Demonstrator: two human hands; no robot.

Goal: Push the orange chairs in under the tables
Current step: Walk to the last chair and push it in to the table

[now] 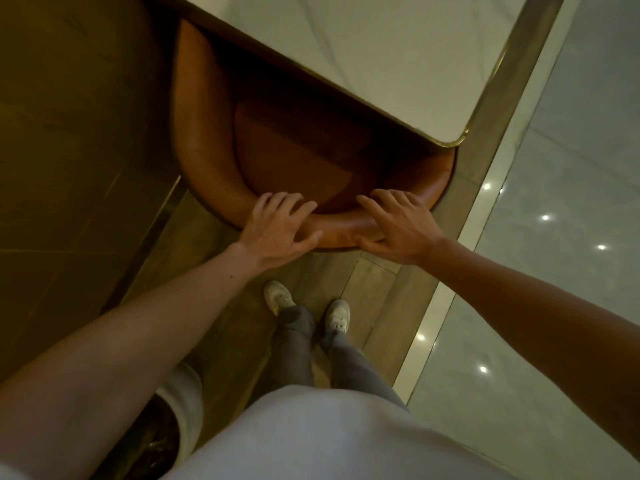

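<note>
An orange chair (pixel 204 140) with a curved padded back stands below me, its seat partly under the white marble table (pixel 398 64) with a brass-coloured edge. My left hand (pixel 280 230) rests on the top of the curved backrest, fingers spread over it and thumb on the outer side. My right hand (pixel 398 226) lies on the same backrest a little to the right, fingers spread, thumb wrapped on the near side. Both arms are stretched forward. The front of the seat is hidden by the tabletop.
I stand on a strip of wood flooring (pixel 374 289) right behind the chair, my white shoes (pixel 278 296) close to it. Glossy pale tile floor (pixel 554 237) lies to the right. A dark wooden panel (pixel 69 150) rises on the left. A white round planter (pixel 187 403) is at lower left.
</note>
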